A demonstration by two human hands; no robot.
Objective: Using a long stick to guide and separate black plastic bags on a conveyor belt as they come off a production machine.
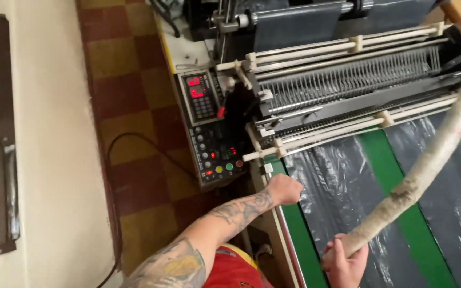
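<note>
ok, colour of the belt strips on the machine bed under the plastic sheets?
Green: the belt strips run between the dark plastic sheets. Only the head view shows them.

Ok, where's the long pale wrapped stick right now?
In the head view, the long pale wrapped stick runs diagonally up the right side over the black plastic sheet, its lower end gripped in the right hand.

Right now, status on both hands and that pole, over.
Left hand fisted on the machine's edge beside black plastic film. Right hand shut on long pale pole, angled up across green belt. Nothing blocking it.
</note>
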